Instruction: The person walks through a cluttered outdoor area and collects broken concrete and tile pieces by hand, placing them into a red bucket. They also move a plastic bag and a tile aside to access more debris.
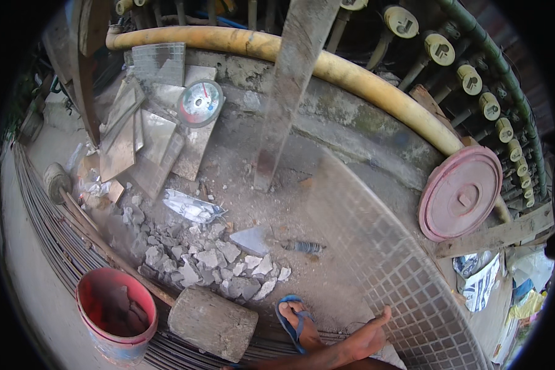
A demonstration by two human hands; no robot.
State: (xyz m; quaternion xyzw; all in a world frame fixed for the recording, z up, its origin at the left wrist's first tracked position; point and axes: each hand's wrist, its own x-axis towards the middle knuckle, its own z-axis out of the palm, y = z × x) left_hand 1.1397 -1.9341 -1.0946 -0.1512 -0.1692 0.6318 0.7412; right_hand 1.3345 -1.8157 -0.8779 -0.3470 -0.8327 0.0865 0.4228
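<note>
Tile (407, 280): tilted, right of rubble (219, 259) | Left hand (365, 341): thumb by tile's gridded face, fingers hidden, can't tell grip | Right hand: out of view | Step, I judge: shifting tile | Next move calls for: steady edge support

Soft daylight dims beyond the pipe (357, 78); the panel (404, 274) blurs toward its far end; black fisheye vignetting.
</note>
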